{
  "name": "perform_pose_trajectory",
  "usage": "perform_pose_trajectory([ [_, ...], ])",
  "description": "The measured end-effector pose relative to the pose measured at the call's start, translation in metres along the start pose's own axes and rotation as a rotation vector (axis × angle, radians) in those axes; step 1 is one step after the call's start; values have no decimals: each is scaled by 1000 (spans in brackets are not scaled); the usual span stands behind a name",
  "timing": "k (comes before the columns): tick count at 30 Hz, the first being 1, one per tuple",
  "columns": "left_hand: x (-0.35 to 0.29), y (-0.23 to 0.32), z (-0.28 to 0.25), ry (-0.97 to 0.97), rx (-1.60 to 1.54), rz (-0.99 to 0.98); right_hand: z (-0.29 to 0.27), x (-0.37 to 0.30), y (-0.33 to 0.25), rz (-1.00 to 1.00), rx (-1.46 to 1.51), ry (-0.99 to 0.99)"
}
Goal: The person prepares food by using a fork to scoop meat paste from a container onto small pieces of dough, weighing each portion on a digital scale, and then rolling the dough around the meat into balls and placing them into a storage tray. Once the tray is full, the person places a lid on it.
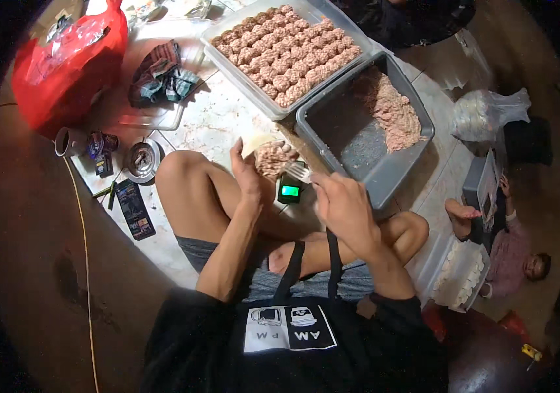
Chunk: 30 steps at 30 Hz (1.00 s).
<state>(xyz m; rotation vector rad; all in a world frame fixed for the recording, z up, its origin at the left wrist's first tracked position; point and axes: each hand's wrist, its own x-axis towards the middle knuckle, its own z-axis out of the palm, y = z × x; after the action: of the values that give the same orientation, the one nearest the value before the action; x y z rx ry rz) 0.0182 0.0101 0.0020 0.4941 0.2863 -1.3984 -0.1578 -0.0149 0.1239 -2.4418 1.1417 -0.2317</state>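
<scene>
Left hand (248,173): loosely curled, holding wrapper (258,142), left of green-lit device (289,190)
Right hand (349,206): closed round fork (299,171)
Meat (271,159): best pressed lightly

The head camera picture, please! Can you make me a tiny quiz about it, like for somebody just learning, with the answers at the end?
1. Pick one. What is the right hand holding?
a) a spoon
b) a fork
c) a knife

2. True or false: the left hand is empty.

3. Fill the gap: the small screen near the hands glows ____.

Key
1. b, the fork.
2. False. It holds a pale piece and some lumpy mixture.
3. Green.
</scene>
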Motion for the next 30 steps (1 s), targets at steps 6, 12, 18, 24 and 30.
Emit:
perform_pose_trajectory([
  [6,-8,-7,4,160,147,-101,10,1,10,-29,-19,38],
  [12,-15,-12,28,90,207,-213,-3,0,17,-17,-36,78],
  [18,-27,-28,18,-277,679,-160,-30,7,8,363,343,131],
  [24,-37,-1,24,-437,670,-206,-60,-5,8,268,539,29],
  [30,-30,-33,15,-362,673,259,-26,1,13,192,291,575],
])
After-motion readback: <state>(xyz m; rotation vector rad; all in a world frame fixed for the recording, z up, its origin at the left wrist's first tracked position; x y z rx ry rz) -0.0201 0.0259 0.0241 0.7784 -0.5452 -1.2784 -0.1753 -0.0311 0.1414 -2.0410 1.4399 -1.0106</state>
